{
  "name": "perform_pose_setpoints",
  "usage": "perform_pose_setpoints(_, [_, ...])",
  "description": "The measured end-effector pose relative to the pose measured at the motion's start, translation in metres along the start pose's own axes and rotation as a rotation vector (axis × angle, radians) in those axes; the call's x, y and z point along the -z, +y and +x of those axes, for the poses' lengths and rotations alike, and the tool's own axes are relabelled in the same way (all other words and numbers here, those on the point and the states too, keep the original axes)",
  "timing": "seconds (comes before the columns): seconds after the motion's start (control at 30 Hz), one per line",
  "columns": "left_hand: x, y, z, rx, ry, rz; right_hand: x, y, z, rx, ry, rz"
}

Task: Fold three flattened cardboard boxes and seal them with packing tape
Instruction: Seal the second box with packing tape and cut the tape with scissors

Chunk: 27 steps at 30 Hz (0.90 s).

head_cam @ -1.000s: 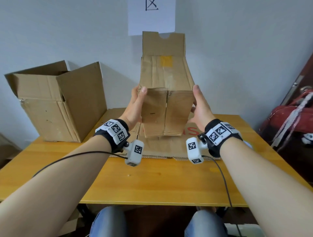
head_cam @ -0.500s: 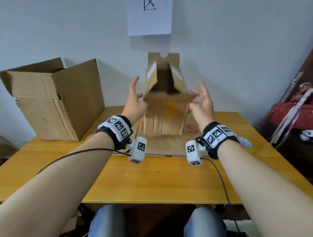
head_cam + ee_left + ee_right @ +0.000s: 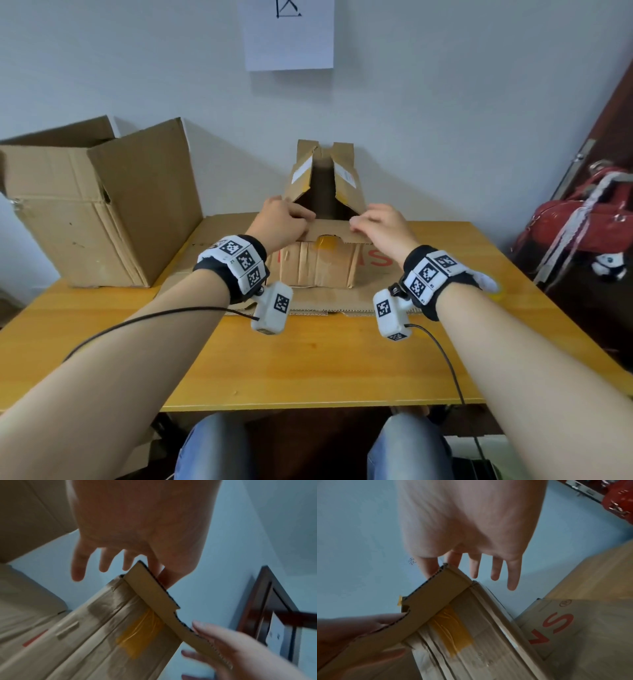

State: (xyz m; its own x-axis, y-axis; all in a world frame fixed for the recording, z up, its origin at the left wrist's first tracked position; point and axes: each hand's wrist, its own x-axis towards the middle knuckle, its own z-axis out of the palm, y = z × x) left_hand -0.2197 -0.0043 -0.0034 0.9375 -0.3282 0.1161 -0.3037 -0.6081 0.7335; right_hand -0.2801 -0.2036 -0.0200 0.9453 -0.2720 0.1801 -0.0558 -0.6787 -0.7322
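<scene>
Overall, yellow wooden table [image 3: 308, 370] against pale wall [image 3: 445, 102].

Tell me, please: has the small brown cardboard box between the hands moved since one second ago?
Yes. The small brown cardboard box has come down: its top reached the white paper sheet on the wall before, now it stands well below.

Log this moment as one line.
step: folding near flap | box: upright on table | left hand: on flap | right hand: on flap | tape: unseen
</scene>
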Motion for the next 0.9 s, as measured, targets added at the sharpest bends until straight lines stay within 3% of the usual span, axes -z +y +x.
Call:
perform_pose_setpoints(0.13, [-0.010,-0.006,0.005,0.069,-0.086,0.117,-0.011,-0.012,-0.004,-0.013,-0.098,-0.070])
perform_pose_setpoints(0.23, [-0.010,-0.012,0.007,0.185,-0.091,-0.081,-0.015,-0.020,-0.001,-0.094,-0.134,-0.116])
perform_pose_setpoints(0.3, [-0.008,-0.016,0.010,0.221,-0.073,-0.213,-0.014,-0.020,0.000,-0.196,-0.125,0.019])
perform_pose_setpoints(0.4, [-0.007,-0.017,0.011,0.232,-0.036,-0.294,-0.013,-0.015,0.000,-0.322,-0.046,0.320])
perform_pose_setpoints(0.53, [-0.012,-0.007,0.010,0.206,0.001,-0.280,-0.008,-0.007,-0.004,-0.370,0.052,0.486])
perform_pose_setpoints(0.7, [-0.028,0.022,0.014,0.073,0.072,-0.313,0.024,0.002,-0.008,-0.234,0.238,0.528])
perform_pose_setpoints(0.9, [-0.086,0.072,0.025,-0.035,0.027,-0.440,0.082,0.032,-0.012,-0.173,0.430,0.565])
